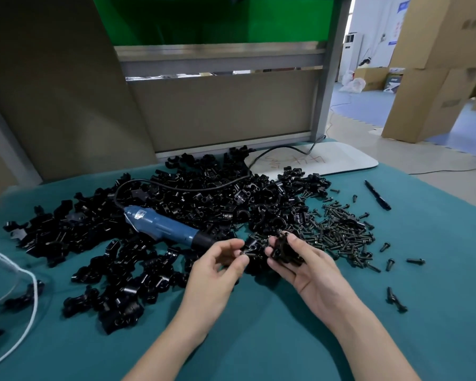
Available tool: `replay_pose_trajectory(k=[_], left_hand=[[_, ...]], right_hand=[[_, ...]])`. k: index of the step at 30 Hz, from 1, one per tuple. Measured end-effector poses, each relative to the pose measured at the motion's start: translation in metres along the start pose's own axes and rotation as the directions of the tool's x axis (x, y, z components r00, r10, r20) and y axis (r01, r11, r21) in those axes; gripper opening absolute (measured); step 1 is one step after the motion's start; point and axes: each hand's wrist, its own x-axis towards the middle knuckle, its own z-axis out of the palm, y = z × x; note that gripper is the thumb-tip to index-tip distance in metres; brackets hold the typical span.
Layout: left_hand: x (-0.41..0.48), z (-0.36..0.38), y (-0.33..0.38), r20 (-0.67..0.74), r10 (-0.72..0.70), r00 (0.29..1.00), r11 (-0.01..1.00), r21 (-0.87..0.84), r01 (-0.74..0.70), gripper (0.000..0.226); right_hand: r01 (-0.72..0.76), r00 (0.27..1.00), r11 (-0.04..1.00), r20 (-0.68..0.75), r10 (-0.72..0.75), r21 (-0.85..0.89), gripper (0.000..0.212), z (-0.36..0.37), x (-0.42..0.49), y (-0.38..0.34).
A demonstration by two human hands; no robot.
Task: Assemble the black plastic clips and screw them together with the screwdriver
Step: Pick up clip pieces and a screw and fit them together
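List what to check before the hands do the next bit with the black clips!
1. Clip held firmly: ok. The right hand grips a clip.
2. Screw ready: cannot tell. The left hand pinches a small black piece, too small to tell what it is.
3. Clip halves lined up: cannot tell, fingers hide them.
4. Screwdriver in hand: not ok. The screwdriver lies on the clip pile, its tip near the left hand.
5. More screws nearby: ok. A heap of screws lies just beyond the right hand.
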Motion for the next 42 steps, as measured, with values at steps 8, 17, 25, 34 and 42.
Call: replay_pose_trajectory(k=[8,17,25,34,42], left_hand=[[-0.001,0.000,-0.002,0.075,0.038,0.996,0.999,0.010,-0.038,0.015],[-0.001,0.002,-0.004,0.103,0.031,0.994,0.999,-0.012,-0.030,0.014],[-0.004,0.006,-0.009,0.117,0.033,0.993,0.977,0.204,-0.057,0.007],[-0.001,0.004,-0.009,0.134,0.032,0.990,0.986,0.160,-0.054,0.013],[-0.005,0.003,-0.011,0.193,0.120,0.974,0.946,0.274,-0.171,0.015]], right_hand=[[-0.016,0.995,0.989,0.092,0.030,-0.144,0.039,0.006,-0.003,0.005],[-0.001,0.988,0.982,0.151,0.030,-0.188,0.029,0.008,-0.004,0.010],[0.016,0.988,0.973,0.154,0.020,-0.230,0.025,0.008,-0.004,0.012],[0.020,0.990,0.967,0.141,0.017,-0.256,0.026,0.011,-0.005,0.011],[0.013,0.990,0.966,0.142,0.025,-0.259,0.028,0.009,-0.004,0.011]])
